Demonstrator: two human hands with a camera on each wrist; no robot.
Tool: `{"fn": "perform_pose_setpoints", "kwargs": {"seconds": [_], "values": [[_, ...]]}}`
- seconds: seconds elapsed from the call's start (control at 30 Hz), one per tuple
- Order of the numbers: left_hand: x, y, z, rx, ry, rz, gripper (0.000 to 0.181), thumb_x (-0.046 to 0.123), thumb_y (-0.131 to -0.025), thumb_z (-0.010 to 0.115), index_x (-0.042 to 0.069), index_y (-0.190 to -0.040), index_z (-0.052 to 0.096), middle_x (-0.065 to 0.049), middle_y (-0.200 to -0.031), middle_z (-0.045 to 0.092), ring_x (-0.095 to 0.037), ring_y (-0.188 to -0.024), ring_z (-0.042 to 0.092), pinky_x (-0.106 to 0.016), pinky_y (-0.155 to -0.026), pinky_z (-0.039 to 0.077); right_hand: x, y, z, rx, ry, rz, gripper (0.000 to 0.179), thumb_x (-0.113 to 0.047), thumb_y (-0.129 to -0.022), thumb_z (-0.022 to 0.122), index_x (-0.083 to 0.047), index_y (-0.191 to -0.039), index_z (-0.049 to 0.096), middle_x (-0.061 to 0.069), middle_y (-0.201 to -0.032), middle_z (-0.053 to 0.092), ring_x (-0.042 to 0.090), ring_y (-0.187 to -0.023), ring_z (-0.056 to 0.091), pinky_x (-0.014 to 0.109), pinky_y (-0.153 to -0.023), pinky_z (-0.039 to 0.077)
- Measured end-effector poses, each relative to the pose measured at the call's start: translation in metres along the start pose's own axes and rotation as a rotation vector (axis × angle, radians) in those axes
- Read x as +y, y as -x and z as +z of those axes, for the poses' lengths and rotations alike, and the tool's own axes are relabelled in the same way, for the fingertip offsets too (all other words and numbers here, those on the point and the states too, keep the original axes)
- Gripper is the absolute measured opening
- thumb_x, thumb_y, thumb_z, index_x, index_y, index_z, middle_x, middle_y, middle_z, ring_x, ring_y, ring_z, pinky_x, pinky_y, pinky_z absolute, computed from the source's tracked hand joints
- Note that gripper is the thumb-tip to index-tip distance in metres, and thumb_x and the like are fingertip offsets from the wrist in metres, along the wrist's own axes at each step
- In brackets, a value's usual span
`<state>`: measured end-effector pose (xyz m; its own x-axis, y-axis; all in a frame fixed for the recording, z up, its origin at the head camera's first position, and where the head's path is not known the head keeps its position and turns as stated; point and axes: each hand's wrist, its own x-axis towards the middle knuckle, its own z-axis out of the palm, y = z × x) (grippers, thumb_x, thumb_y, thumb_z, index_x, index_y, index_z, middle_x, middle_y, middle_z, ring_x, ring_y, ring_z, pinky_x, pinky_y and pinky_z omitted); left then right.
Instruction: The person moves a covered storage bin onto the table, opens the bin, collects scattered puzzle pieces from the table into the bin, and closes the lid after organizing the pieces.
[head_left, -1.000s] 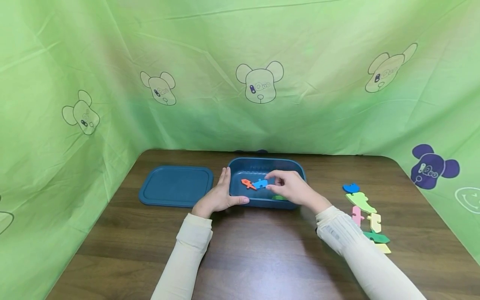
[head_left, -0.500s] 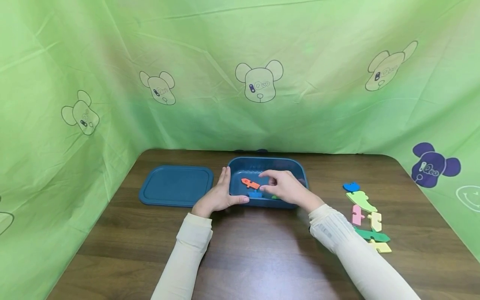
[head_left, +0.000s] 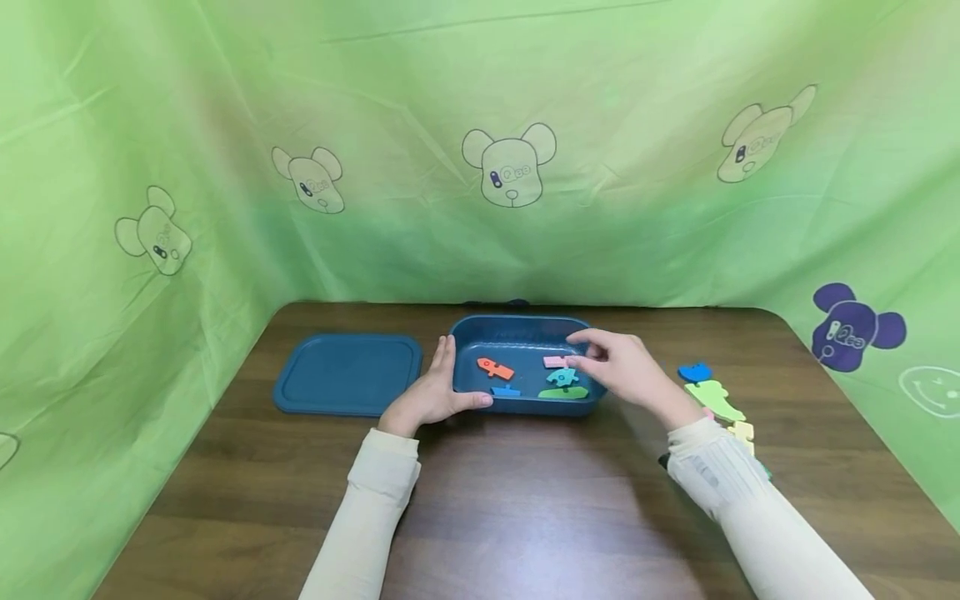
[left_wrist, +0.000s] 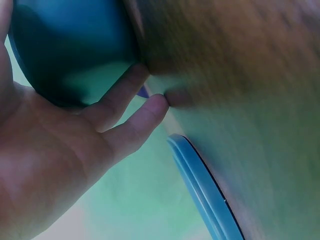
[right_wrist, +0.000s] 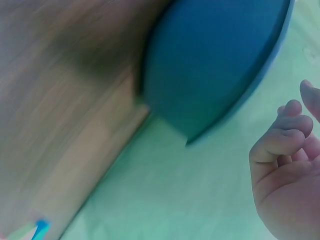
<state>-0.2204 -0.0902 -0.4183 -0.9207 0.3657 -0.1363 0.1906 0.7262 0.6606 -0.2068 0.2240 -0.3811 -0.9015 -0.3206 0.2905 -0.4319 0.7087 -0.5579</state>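
A dark blue box holds several flat puzzle pieces: an orange one, a blue one, a pink one, a teal one and a green one. My left hand rests against the box's left end, fingers straight along the wall and thumb on the front rim. Over the box's right end is my right hand; its thumb and index finger stand apart. The thumb tip overlaps the pink piece's edge in the head view. In the right wrist view the other fingers are curled in with nothing visible between them.
A matching blue lid lies left of the box on the wooden table. Several pieces lie in a column at the right, among them a blue one and a light green one; the sleeve covers some. A green curtain surrounds the table.
My right hand has let go of the blue piece, now near the box's front wall, and moved right, uncovering the pink and teal pieces. The left hand has stayed at the box.
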Motion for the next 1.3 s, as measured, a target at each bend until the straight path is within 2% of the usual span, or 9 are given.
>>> {"fn": "perform_pose_setpoints", "kwargs": {"seconds": [0.3,0.53,0.67,0.8,0.9,1.03,1.17,1.3], "values": [[-0.001,0.003,0.001,0.010,0.018,0.001,0.125,0.061,-0.083,0.075,0.014,-0.162,-0.009,-0.008,-0.169,-0.011,-0.040,-0.148,0.025,-0.054,-0.108,0.038,0.025,0.047,-0.043,0.086,0.089,0.054,0.024,-0.018,-0.095,0.073,-0.007,-0.116,0.072,-0.003,-0.076,0.061,0.014,-0.067,0.053,0.029,-0.058,0.042],[-0.001,0.007,0.000,0.013,0.029,-0.001,0.124,0.060,-0.084,0.076,0.014,-0.162,-0.009,-0.008,-0.169,-0.011,-0.042,-0.147,0.026,-0.056,-0.106,0.039,0.050,0.086,-0.072,0.117,0.162,0.090,0.020,-0.016,-0.095,0.073,-0.006,-0.112,0.073,-0.006,-0.075,0.058,0.007,-0.060,0.047,0.027,-0.053,0.039],[0.000,0.006,0.001,0.011,0.025,0.005,0.124,0.060,-0.084,0.075,0.014,-0.162,-0.009,-0.007,-0.169,-0.011,-0.042,-0.147,0.025,-0.056,-0.107,0.038,0.065,0.108,-0.087,0.130,0.213,0.132,0.019,-0.016,-0.094,0.074,-0.005,-0.109,0.073,-0.005,-0.072,0.055,0.007,-0.059,0.045,0.027,-0.052,0.037],[0.001,0.004,0.002,0.013,0.015,0.017,0.123,0.058,-0.085,0.075,0.012,-0.162,-0.009,-0.009,-0.169,-0.011,-0.041,-0.148,0.023,-0.056,-0.109,0.036,0.080,0.130,-0.095,0.148,0.263,0.183,0.014,-0.018,-0.092,0.076,-0.007,-0.100,0.075,-0.007,-0.073,0.061,0.006,-0.063,0.049,0.029,-0.056,0.040],[0.000,0.005,0.003,0.014,0.014,0.018,0.122,0.057,-0.086,0.075,0.011,-0.162,-0.009,-0.009,-0.169,-0.011,-0.041,-0.148,0.022,-0.055,-0.110,0.035,0.090,0.142,-0.094,0.121,0.304,0.236,0.012,-0.022,-0.092,0.076,-0.012,-0.085,0.073,-0.008,-0.071,0.061,0.010,-0.065,0.051,0.032,-0.059,0.041],[-0.001,0.004,0.003,0.017,0.005,0.015,0.123,0.059,-0.085,0.075,0.011,-0.162,-0.008,-0.010,-0.169,-0.010,-0.041,-0.148,0.023,-0.055,-0.109,0.036,0.098,0.156,-0.090,0.010,0.345,0.310,0.028,-0.032,-0.094,0.073,-0.018,-0.071,0.062,-0.007,-0.065,0.053,0.016,-0.064,0.046,0.035,-0.059,0.036],[-0.001,0.004,0.003,0.015,0.007,0.017,0.123,0.058,-0.085,0.076,0.011,-0.162,-0.008,-0.010,-0.169,-0.010,-0.042,-0.147,0.024,-0.055,-0.109,0.037,0.101,0.164,-0.086,-0.080,0.376,0.365,0.039,-0.040,-0.092,0.073,-0.020,-0.067,0.053,-0.006,-0.063,0.047,0.017,-0.063,0.044,0.035,-0.057,0.034],[0.000,0.004,0.003,0.013,0.016,0.016,0.124,0.059,-0.084,0.076,0.012,-0.162,-0.009,-0.010,-0.168,-0.011,-0.042,-0.147,0.025,-0.055,-0.107,0.039,0.104,0.170,-0.086,-0.112,0.398,0.386,0.038,-0.040,-0.091,0.074,-0.020,-0.067,0.051,-0.006,-0.063,0.047,0.017,-0.063,0.044,0.035,-0.056,0.034]]}}
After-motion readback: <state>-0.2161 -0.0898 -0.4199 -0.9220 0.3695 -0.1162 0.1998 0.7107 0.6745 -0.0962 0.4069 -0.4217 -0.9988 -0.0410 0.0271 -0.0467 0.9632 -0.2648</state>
